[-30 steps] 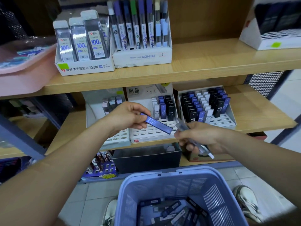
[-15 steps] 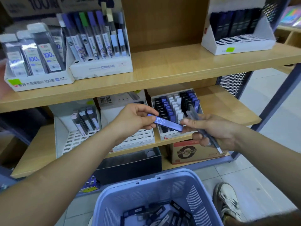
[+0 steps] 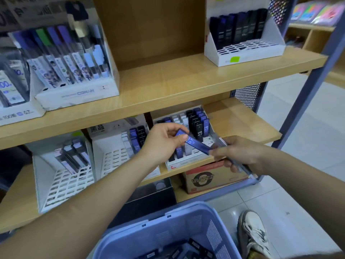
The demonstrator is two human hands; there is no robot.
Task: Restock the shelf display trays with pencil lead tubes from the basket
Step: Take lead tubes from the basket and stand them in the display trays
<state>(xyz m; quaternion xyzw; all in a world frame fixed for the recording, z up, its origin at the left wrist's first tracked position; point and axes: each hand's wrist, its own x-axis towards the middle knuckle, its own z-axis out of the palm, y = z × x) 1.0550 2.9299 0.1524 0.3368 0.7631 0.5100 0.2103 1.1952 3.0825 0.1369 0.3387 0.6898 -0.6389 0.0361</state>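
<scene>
My left hand (image 3: 164,141) pinches the upper end of a blue pencil lead tube (image 3: 196,143) in front of the lower shelf. Its lower end meets the fingertips of my right hand (image 3: 240,152), which grips a few clear-grey tubes (image 3: 240,165) slanting down to the right. Behind both hands stands a white display tray (image 3: 186,163) with black, blue and white tubes. Left of it sit a half-filled tray (image 3: 115,157) and a tilted, nearly bare grid tray (image 3: 65,186). The blue basket (image 3: 173,221) at the bottom holds several dark tubes.
The upper shelf (image 3: 168,85) carries a CONAN lead box (image 3: 74,94) at left and a white tray of dark tubes (image 3: 244,51) at right. A cardboard box (image 3: 211,176) sits under the lower shelf. A blue metal post (image 3: 306,86) and a white shoe (image 3: 253,234) are at right.
The view has swung right and closer to the shelf. Both hands stay together on the blue tube, now in front of the right-hand tray.
</scene>
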